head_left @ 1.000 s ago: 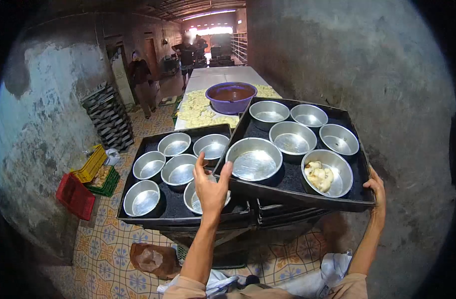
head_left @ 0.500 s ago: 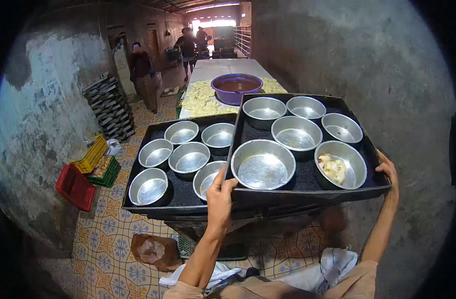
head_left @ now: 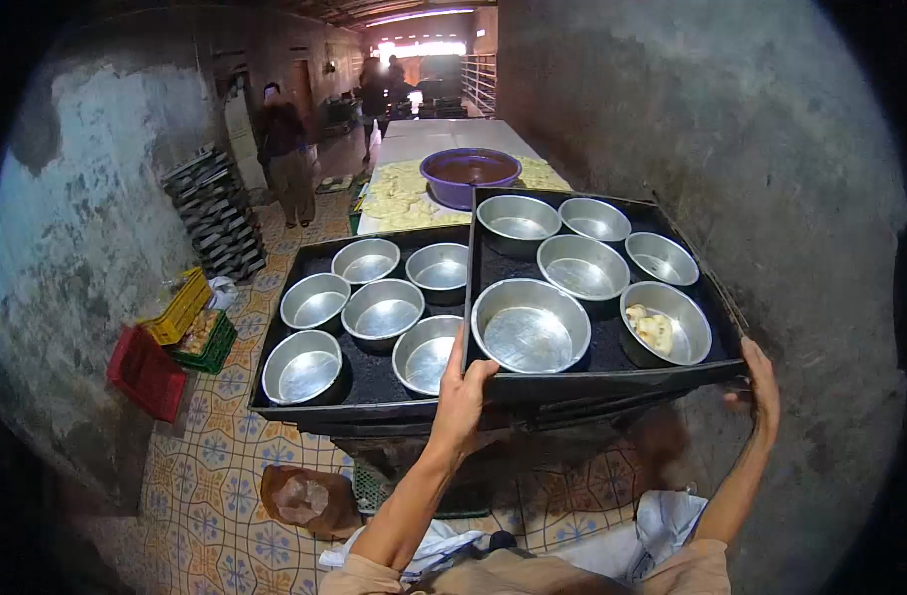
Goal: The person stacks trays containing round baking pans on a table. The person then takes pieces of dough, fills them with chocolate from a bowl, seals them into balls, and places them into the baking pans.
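While both hands work at the front, out at the far left, well away from the left hand, we've got a red plastic crate (head_left: 148, 373) tipped up beside a yellow plastic crate (head_left: 183, 305) and a green plastic crate (head_left: 213, 344). Beyond those, a leaning stack of dark metal tins (head_left: 213, 213), then a person (head_left: 287, 159) standing well past the left hand. Lower down, left of that forearm, a crumpled brown bag (head_left: 309, 499) on the floor!

Next, just left of the left hand: a black rectangular tray (head_left: 366, 382) carrying six round silver pans (head_left: 382, 307). And the left hand (head_left: 461, 405) braces the near left corner of a second black tray (head_left: 612, 383), thumb along its front (how firmly, I can't tell). Straight ahead past the fingers, a purple plastic basin (head_left: 453, 192) sits amid pale dough (head_left: 399, 193) on a long white table (head_left: 443, 132). Between the hands, that second tray bears six pans too, the one nearest the right hand (head_left: 761, 392) holding a creamy lump (head_left: 652, 329). Far right, half-curled fingers meet the near corner; gripping or released, I can't tell.
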A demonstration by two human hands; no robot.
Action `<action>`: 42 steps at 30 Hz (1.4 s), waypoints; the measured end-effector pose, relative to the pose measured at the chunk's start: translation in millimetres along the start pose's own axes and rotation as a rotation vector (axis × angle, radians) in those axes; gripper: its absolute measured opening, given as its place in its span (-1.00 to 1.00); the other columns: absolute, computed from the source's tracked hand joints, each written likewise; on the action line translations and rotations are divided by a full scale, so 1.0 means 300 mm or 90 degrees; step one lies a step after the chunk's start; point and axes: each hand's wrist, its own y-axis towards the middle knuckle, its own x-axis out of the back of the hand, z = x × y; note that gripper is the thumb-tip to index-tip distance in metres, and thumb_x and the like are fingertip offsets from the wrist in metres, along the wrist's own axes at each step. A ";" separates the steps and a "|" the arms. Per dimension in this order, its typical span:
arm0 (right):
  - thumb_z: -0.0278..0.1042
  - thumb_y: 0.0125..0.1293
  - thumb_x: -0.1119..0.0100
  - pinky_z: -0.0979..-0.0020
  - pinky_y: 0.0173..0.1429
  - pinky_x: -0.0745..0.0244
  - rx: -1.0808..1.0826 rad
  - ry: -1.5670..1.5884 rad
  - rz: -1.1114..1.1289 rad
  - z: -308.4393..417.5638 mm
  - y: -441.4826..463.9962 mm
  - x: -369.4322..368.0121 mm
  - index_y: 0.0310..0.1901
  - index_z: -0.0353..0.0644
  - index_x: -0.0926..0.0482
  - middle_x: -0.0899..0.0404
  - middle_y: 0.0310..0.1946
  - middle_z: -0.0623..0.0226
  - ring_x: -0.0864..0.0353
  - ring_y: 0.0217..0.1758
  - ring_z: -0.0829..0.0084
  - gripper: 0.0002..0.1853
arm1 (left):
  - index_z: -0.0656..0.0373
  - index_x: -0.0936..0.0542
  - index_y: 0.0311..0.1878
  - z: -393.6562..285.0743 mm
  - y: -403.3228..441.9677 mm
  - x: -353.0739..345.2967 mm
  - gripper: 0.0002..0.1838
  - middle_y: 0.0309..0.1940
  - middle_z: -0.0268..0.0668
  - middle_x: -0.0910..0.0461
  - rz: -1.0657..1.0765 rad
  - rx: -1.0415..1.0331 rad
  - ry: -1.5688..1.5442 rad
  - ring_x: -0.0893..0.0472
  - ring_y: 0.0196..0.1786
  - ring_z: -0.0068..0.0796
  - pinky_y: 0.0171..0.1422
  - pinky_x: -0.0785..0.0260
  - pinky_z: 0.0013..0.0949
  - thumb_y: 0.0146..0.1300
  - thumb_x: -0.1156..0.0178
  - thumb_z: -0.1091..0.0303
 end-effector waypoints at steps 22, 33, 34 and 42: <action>-0.09 0.28 -0.10 0.29 -0.13 -0.44 0.167 -0.358 -0.090 -0.257 0.647 0.204 -0.15 -0.35 -0.64 -0.66 -0.32 0.22 -0.57 -0.25 0.35 -0.59 | 0.26 0.07 0.58 0.186 0.129 -0.269 -0.05 0.55 0.35 0.31 0.016 -0.167 0.414 0.32 0.60 0.33 0.53 0.50 0.39 0.36 -0.06 -0.13; -0.21 0.29 -0.04 0.25 -0.12 -0.43 0.218 -0.410 -0.038 -0.292 0.806 0.229 -0.19 -0.39 -0.62 -0.66 -0.32 0.05 -0.59 -0.24 0.33 -0.65 | 0.37 0.24 0.56 0.160 0.175 -0.259 0.00 0.55 0.31 0.25 0.085 -0.127 0.397 0.26 0.62 0.21 0.56 0.48 0.34 0.36 0.01 -0.10; -0.21 0.31 -0.04 0.26 -0.10 -0.42 0.193 -0.331 -0.028 -0.296 0.785 0.217 -0.17 -0.38 -0.63 -0.67 -0.30 0.08 -0.58 -0.23 0.33 -0.65 | 0.33 0.26 0.57 0.173 0.170 -0.260 0.01 0.55 0.33 0.27 0.085 -0.132 0.424 0.27 0.62 0.22 0.56 0.42 0.33 0.36 0.00 -0.11; -0.12 0.42 -0.10 0.16 0.29 -0.40 0.363 -0.417 -0.368 -0.255 0.608 0.048 0.19 -0.26 -0.52 -0.47 0.27 0.00 -0.41 0.37 0.07 -0.55 | 0.30 0.10 0.57 0.089 0.051 -0.099 -0.01 0.55 0.27 0.14 0.094 -0.265 0.475 0.13 0.63 0.06 0.62 0.34 0.09 0.38 -0.15 -0.14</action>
